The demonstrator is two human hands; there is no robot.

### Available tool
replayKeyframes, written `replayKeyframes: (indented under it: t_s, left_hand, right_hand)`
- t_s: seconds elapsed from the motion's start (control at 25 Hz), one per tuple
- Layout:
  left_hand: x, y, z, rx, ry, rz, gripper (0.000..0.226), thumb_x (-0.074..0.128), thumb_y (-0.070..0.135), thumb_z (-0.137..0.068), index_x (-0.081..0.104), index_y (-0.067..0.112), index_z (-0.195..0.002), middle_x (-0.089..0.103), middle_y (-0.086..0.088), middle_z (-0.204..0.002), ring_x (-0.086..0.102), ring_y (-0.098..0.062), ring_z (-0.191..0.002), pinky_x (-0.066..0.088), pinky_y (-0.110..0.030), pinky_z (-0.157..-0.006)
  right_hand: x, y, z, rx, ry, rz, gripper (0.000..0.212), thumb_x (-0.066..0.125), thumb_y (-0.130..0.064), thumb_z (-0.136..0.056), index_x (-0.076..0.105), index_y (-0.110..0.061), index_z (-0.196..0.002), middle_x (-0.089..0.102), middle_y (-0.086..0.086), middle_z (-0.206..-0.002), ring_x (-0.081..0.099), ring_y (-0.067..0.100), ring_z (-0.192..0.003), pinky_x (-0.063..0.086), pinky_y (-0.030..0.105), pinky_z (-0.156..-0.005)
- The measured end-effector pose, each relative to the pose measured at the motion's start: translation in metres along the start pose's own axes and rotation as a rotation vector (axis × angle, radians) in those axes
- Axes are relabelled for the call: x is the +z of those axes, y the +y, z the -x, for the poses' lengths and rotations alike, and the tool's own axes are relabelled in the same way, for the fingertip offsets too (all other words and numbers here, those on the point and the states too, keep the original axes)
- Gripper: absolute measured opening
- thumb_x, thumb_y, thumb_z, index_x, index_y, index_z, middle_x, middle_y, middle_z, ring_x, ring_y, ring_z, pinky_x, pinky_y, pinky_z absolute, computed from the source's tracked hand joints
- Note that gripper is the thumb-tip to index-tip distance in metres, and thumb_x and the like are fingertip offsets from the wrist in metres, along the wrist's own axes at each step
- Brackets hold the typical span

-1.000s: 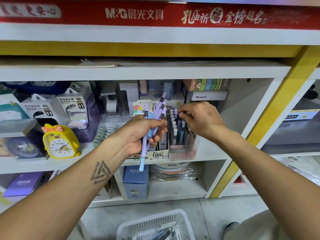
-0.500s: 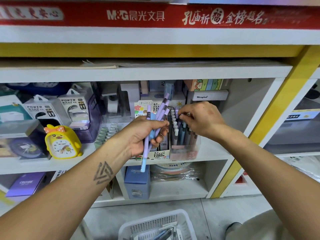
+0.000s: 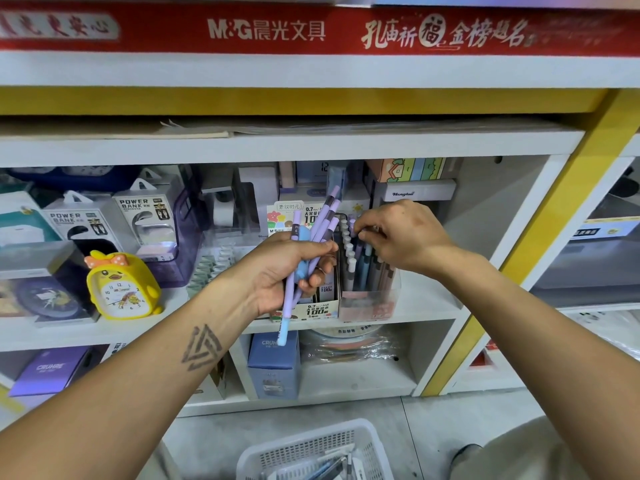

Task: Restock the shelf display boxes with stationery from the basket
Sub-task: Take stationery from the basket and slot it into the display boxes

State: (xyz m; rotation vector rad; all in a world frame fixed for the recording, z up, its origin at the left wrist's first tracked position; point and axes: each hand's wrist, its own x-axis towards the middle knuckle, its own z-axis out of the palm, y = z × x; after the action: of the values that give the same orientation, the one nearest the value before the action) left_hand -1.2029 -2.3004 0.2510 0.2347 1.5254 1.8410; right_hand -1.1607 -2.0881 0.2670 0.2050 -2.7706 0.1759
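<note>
My left hand (image 3: 287, 271) grips a bundle of purple and light-blue pens (image 3: 313, 242), held slanted in front of a cardboard display box (image 3: 313, 310) printed "100". My right hand (image 3: 398, 233) is just right of it, fingertips pinched on the top of a purple pen among the upright pens in the clear display box (image 3: 369, 299) on the middle shelf. The white plastic basket (image 3: 301, 448) with more stationery sits on the floor below, partly cut off by the frame's bottom edge.
A yellow duck alarm clock (image 3: 121, 285) and power bank packs (image 3: 145, 220) stand left on the same shelf. Boxes and a wrapped roll fill the lower shelf (image 3: 346, 382). A yellow post (image 3: 540, 244) bounds the bay on the right. Grey floor lies around the basket.
Hardly anything differs: both hands have stayed at the display boxes, and the view has only shifted slightly.
</note>
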Motion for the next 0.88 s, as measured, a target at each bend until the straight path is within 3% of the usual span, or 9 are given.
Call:
replayKeyframes:
  t_s: [0.12, 0.2, 0.4, 0.48, 0.56, 0.64, 0.76, 0.88]
  left_hand:
    - [0.000, 0.000, 0.000, 0.005, 0.002, 0.001, 0.006, 0.064, 0.008, -0.091, 0.067, 0.003, -0.094, 0.060, -0.013, -0.064, 0.047, -0.016, -0.041, 0.034, -0.017, -0.035]
    - [0.001, 0.000, 0.000, 0.006, -0.002, 0.001, 0.006, 0.065, 0.008, -0.091, 0.067, 0.003, -0.094, 0.060, -0.013, -0.064, 0.048, -0.016, -0.041, 0.034, -0.018, -0.036]
    - [0.001, -0.001, 0.000, 0.007, -0.028, -0.004, 0.016, 0.065, 0.009, -0.091, 0.065, 0.000, -0.104, 0.059, -0.013, -0.064, 0.047, -0.016, -0.040, 0.033, -0.017, -0.036]
    - [0.001, -0.001, 0.000, -0.007, -0.060, -0.011, 0.020, 0.066, 0.010, -0.090, 0.066, 0.000, -0.106, 0.058, -0.014, -0.067, 0.047, -0.016, -0.041, 0.035, -0.017, -0.034]
    - [0.002, -0.001, 0.001, -0.034, -0.119, -0.030, 0.019, 0.068, 0.012, -0.087, 0.069, 0.001, -0.102, 0.058, -0.014, -0.067, 0.047, -0.015, -0.041, 0.035, -0.017, -0.033]
    - [0.005, -0.002, 0.002, -0.058, -0.171, -0.049, 0.023, 0.070, 0.015, -0.083, 0.070, 0.002, -0.102, 0.057, -0.013, -0.067, 0.047, -0.015, -0.041, 0.035, -0.018, -0.033]
    - [0.007, -0.004, 0.002, -0.067, -0.202, -0.061, 0.025, 0.068, 0.015, -0.086, 0.068, 0.001, -0.107, 0.057, -0.014, -0.068, 0.047, -0.015, -0.041, 0.035, -0.018, -0.033]
    - [0.005, -0.003, 0.002, -0.070, -0.213, -0.057, 0.025, 0.067, 0.015, -0.088, 0.068, 0.001, -0.110, 0.056, -0.014, -0.069, 0.046, -0.014, -0.041, 0.035, -0.017, -0.033]
  right_hand:
    - [0.007, -0.002, 0.000, 0.040, 0.015, -0.010, 0.018, 0.056, -0.029, -0.099, 0.065, -0.030, -0.114, 0.075, -0.003, -0.099, 0.067, 0.027, -0.091, 0.055, 0.040, -0.078]
    - [0.012, -0.005, -0.002, 0.099, 0.013, -0.021, 0.013, 0.056, -0.032, -0.099, 0.058, -0.026, -0.111, 0.073, 0.001, -0.097, 0.066, 0.030, -0.088, 0.055, 0.041, -0.077]
    - [0.013, -0.008, -0.002, 0.134, -0.046, 0.001, 0.021, 0.054, -0.027, -0.099, 0.074, -0.023, -0.095, 0.070, -0.004, -0.100, 0.064, 0.025, -0.091, 0.055, 0.040, -0.077]
    - [0.009, -0.007, -0.005, 0.243, 0.008, -0.222, 0.022, 0.054, -0.024, -0.100, 0.075, -0.019, -0.094, 0.072, -0.003, -0.092, 0.065, 0.018, -0.077, 0.054, 0.033, -0.069]
    - [0.002, -0.008, -0.008, 0.429, 0.114, -0.692, 0.020, 0.058, -0.028, -0.100, 0.074, -0.020, -0.093, 0.074, -0.002, -0.081, 0.059, 0.012, -0.056, 0.045, 0.024, -0.055]
    - [-0.005, -0.010, -0.008, 0.546, 0.131, -1.053, 0.017, 0.065, -0.030, -0.097, 0.074, -0.017, -0.091, 0.072, 0.004, -0.075, 0.052, 0.020, -0.056, 0.037, 0.026, -0.048]
    - [-0.008, -0.010, -0.005, 0.579, 0.044, -1.245, 0.021, 0.072, -0.021, -0.092, 0.073, 0.000, -0.097, 0.066, 0.006, -0.064, 0.050, 0.015, -0.050, 0.034, 0.024, -0.043]
    - [-0.008, -0.010, -0.004, 0.615, 0.002, -1.401, 0.020, 0.075, -0.017, -0.089, 0.073, 0.002, -0.097, 0.068, 0.007, -0.070, 0.052, 0.012, -0.049, 0.033, 0.021, -0.041]
